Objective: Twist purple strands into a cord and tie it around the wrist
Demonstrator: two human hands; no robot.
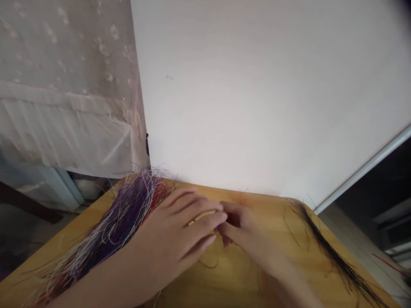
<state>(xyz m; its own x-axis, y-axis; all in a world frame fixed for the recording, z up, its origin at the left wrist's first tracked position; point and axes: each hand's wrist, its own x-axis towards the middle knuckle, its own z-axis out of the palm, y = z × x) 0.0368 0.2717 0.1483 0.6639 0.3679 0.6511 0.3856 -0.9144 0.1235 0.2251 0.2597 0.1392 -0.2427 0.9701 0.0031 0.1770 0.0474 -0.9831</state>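
My left hand (180,231) lies flat on the wooden table (257,265), fingers stretched out and together, with a ring on one finger. It rests beside a bundle of purple, white and orange fibre strands (112,226) spread to the left. My right hand (239,224) is curled, its fingertips pinched together right at the tips of my left fingers. Whatever the pinch holds is too thin to make out.
A lock of dark strands (334,256) lies along the table's right side. A white wall (257,98) stands directly behind the table. A sheer lace curtain (67,85) hangs at the left, and a dark opening with a white frame shows at the right.
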